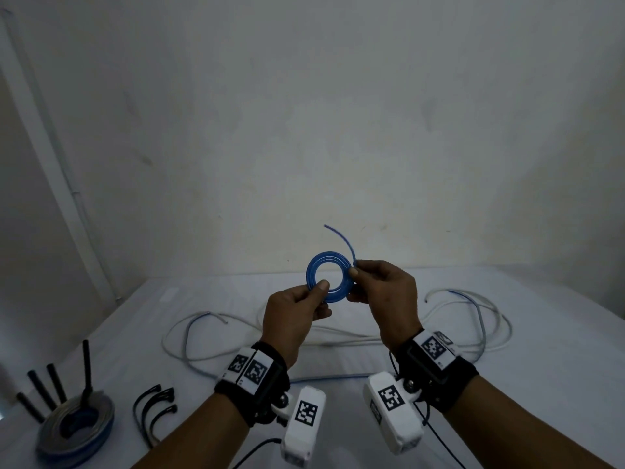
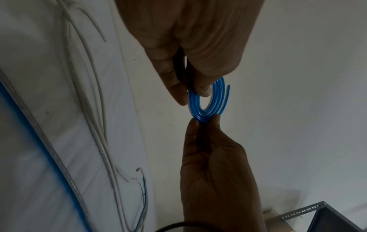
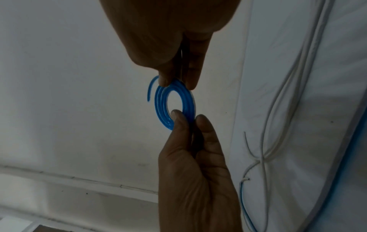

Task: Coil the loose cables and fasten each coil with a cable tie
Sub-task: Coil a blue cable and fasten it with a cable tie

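Coil (image 1: pixel 328 277) pinched between left (image 1: pixel 293 314) and right hands (image 1: pixel 385 297)

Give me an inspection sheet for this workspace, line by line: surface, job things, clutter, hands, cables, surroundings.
Surface: white sheet covers the table.
Job's things: blue coil held up in the air, its free end sticking up, no tie on it; black cable ties lying at front left.
Clutter: finished coils stacked at far left, black ties standing up from them.
Hands: left hand pinches the coil's lower left; right hand pinches its right side.
Cables: loose white cables sprawl behind the hands, uncoiled.
Surroundings: bare pale wall; perforated metal frame seen from the left wrist.
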